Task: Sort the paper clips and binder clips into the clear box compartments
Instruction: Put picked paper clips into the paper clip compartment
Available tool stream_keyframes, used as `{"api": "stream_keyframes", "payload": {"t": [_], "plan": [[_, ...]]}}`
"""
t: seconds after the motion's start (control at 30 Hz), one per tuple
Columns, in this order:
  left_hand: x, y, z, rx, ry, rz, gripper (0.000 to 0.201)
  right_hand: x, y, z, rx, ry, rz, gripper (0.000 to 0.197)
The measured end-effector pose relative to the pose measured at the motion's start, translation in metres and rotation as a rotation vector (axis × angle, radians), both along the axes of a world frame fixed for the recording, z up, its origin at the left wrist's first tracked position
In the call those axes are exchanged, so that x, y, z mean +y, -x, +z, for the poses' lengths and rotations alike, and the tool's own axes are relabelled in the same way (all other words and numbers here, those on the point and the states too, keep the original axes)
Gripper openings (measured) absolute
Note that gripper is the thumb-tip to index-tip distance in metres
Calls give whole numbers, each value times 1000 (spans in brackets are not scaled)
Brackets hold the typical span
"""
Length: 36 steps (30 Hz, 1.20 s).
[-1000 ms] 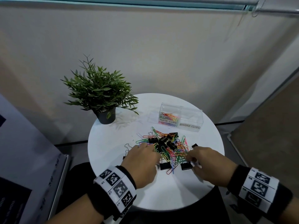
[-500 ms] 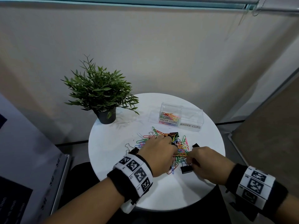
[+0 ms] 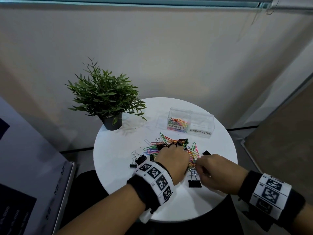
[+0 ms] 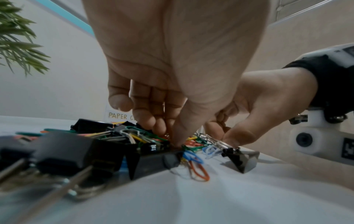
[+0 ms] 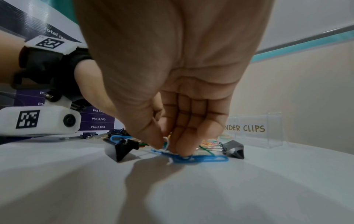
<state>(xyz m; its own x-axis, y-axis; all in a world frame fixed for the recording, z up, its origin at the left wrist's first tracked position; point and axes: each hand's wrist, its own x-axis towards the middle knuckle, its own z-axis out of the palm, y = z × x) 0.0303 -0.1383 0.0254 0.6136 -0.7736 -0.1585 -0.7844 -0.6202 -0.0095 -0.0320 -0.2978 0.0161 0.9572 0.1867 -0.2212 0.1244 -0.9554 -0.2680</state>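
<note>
- My left hand (image 3: 172, 160) was down in the middle of the mixed pile (image 3: 171, 148) on the round white table (image 3: 118, 150), thumb and fingers drawn together on the tangled coloured paper clips (image 4: 149, 136); the wrist view showed the tips pinching in, though which clip they held I could not tell.
- My right hand (image 3: 215, 172) worked the near right edge of the pile, thumb and forefinger closed on a small bunch of clips, a blue paper clip (image 5: 193, 159) lying flat under my fingertips (image 5: 184, 145).
- A black binder clip (image 3: 194, 183) lay on the table just beside that hand.
- The clear box (image 3: 191, 122) stood beyond the pile, apart from it: its "PAPER CLIPS" compartment held some coloured clips, and the "BINDER CLIPS" compartment (image 3: 201, 126) looked empty.
- The paper clips seemed light, thin and springy, apt to hook into each other, so I judged a pinch on one loop end best, lifted slowly to shake off hangers-on.
- The binder clips looked heavier and stiff; the black body or wire handles offered the surest hold.
</note>
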Motion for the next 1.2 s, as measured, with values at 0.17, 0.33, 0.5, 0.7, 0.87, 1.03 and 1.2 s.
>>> {"api": "stream_keyframes", "payload": {"t": [0.17, 0.33, 0.5, 0.7, 0.87, 1.03, 1.2], "plan": [[2, 0, -2, 15, 53, 26, 27, -5, 0, 8, -17, -57, -35, 10], [8, -5, 1, 98, 197, 69, 20, -12, 2, 24, -135, -152, -62, 20], [20, -10, 6, 176, 383, 138, 9, -22, -3, 26, -184, -115, -97, 17], [30, -12, 3, 180, 437, 139, 12, -21, -8, 17, -208, -80, -201, 18], [30, -14, 2, 147, 428, 137, 9, -14, -11, 8, -115, 69, -115, 18], [28, -22, 5, 108, 429, 170, 9, -8, -21, 3, -83, 153, -108, 20], [29, -30, 9, 107, 413, 184, 8, -10, -23, 10, -90, 71, -160, 16]]}}
